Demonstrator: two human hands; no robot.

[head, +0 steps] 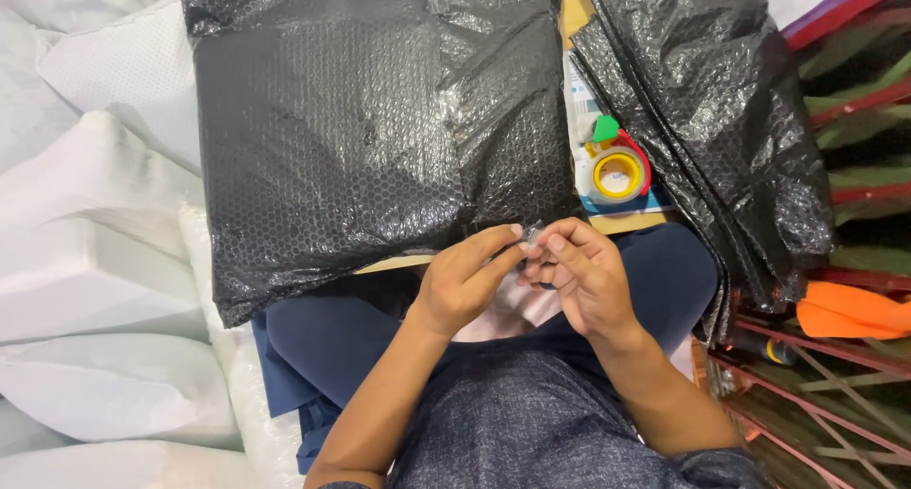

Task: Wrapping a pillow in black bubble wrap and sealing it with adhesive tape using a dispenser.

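Black bubble-wrap parcel [370,129] lies flat across the person's lap and a wooden tabletop [572,5], filling the upper centre. Second black bubble-wrap sheet [712,100] lies folded just right of it. White foam packing [95,214] stacked at left. Yellow tape roll [618,174] in a red dispenser sits between the two black wraps. Left hand [465,280] and right hand [579,271] meet at the parcel's near edge, both grips pinched closed on a small clear tape piece [532,233].
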